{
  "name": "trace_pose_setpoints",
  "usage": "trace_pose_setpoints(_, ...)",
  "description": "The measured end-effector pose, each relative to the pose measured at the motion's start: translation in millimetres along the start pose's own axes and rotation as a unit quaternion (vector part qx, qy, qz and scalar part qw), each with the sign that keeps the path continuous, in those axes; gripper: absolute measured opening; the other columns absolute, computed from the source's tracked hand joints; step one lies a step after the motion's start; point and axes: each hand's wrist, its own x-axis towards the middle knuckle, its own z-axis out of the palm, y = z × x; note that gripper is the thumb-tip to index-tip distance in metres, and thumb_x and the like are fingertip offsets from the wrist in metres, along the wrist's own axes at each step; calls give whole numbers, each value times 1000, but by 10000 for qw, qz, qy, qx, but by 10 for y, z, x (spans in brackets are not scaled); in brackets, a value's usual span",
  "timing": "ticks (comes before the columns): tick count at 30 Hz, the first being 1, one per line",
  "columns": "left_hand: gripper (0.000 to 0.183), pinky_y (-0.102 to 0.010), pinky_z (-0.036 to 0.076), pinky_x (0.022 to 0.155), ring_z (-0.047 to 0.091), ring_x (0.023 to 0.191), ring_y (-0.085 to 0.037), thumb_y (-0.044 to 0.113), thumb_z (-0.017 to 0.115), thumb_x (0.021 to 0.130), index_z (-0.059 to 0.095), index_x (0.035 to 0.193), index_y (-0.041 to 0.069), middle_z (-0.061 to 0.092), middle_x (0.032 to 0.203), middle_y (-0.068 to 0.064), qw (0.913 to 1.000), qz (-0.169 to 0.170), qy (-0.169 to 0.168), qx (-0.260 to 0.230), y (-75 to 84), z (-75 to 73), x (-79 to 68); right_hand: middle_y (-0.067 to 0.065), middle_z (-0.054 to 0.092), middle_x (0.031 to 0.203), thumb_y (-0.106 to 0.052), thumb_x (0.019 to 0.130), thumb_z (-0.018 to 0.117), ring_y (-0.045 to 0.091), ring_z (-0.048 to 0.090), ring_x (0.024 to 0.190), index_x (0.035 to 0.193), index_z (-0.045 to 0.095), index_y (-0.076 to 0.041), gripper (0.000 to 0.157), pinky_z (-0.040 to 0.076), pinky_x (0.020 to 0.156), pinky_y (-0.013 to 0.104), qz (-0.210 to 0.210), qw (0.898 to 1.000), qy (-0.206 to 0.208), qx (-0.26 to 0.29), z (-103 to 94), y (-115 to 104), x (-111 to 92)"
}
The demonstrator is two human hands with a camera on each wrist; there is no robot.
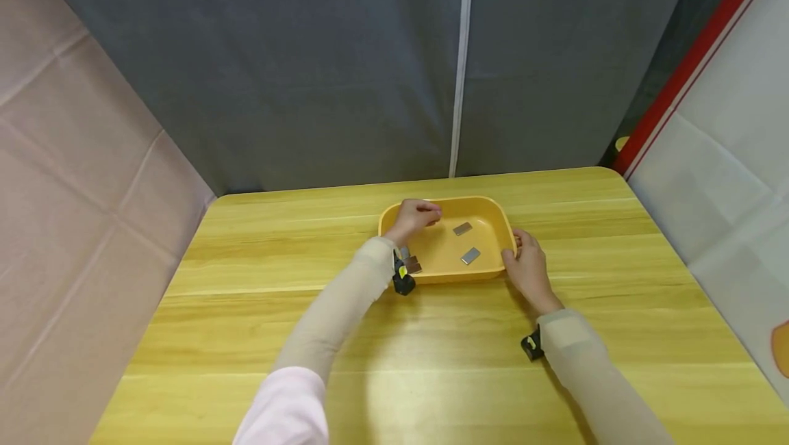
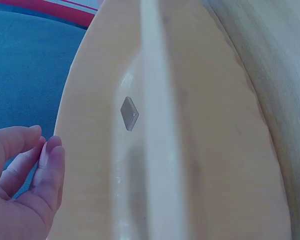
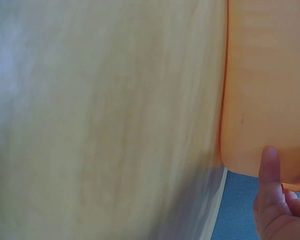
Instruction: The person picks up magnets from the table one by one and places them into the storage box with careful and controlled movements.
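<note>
A yellow plastic basin [image 1: 444, 275] stands on the wooden table. In it lie small flat rectangular metal-looking pieces: a brownish-grey piece [image 1: 462, 229], a silver piece [image 1: 470, 256] and a dark brown piece [image 1: 412, 265] close to the left wrist. My left hand [image 1: 418, 218] is over the basin's left part, fingers bent and thumb near the fingertips. Nothing shows between them in the left wrist view, where one grey piece [image 2: 129, 114] lies inside the basin. At the basin's right end, my right hand [image 1: 529, 268] grips the rim, its thumb [image 3: 270, 165] against the wall.
The wooden table [image 1: 456, 376] extends around the basin, its far edge meeting a grey curtain [image 1: 308, 89]. A pinkish cloth wall [image 1: 80, 212] rises on the left, a white panel with a red border [image 1: 696, 68] on the right. A black wrist camera [image 1: 403, 281] hangs near the basin's front rim.
</note>
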Motion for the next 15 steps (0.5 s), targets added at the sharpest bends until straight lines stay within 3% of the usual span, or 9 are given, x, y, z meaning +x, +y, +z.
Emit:
trace_pose_setpoints(7, 25, -31, 47, 80, 60, 90, -22, 8, 58, 85, 61, 106, -6, 61, 102, -14, 9998, -108, -183, 52, -29, -28, -39, 24, 50, 94, -1, 81, 46, 28, 50, 71, 121, 41, 14, 43, 41, 57, 30, -18, 10000, 24, 5, -4, -8, -10)
trace_pose_setpoints(15, 27, -32, 46, 82, 59, 94, -22, 8, 57, 86, 58, 108, -8, 60, 104, -14, 9995, 14, -274, -161, -49, -85, -85, 24, 49, 94, -1, 82, 46, 28, 49, 72, 122, 40, 13, 43, 41, 58, 32, 47, 10000, -9, 10, -3, -10, -17)
